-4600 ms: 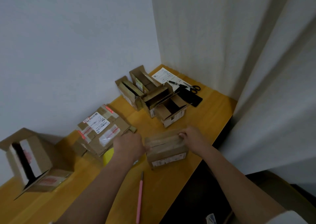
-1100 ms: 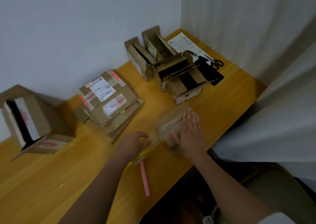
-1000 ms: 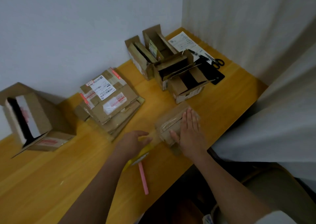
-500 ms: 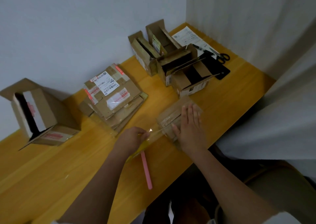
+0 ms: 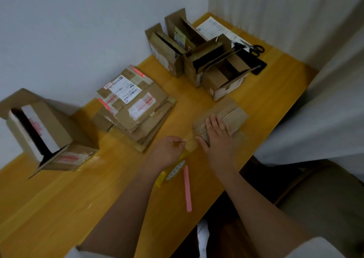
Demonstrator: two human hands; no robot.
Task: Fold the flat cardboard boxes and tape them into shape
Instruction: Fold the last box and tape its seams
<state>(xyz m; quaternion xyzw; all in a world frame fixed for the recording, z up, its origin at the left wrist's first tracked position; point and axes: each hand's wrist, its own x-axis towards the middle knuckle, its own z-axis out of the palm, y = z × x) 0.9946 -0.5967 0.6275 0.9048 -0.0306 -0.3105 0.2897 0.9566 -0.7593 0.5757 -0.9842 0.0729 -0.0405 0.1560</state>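
A small folded cardboard box (image 5: 230, 115) lies on the wooden table (image 5: 59, 202) near its front edge. My right hand (image 5: 216, 137) presses flat on the box's top, fingers straight. My left hand (image 5: 167, 153) grips a yellow tape dispenser (image 5: 171, 171) just left of the box. A strip of clear tape (image 5: 190, 142) stretches from the dispenser to the box's near end. A stack of flat cardboard boxes (image 5: 132, 108) with shipping labels lies behind my left hand.
Several folded open boxes (image 5: 199, 58) stand at the back right. One larger open box (image 5: 39, 131) lies on its side at far left. A pink stick (image 5: 187, 188) lies near the front edge. Scissors (image 5: 254, 48), a paper sheet and a dark flat object lie at the far corner. Curtain hangs right.
The view has shifted and come nearer. My left hand with the dispenser has stayed beside the box, the tape still stretched. My right hand remains flat on the box.
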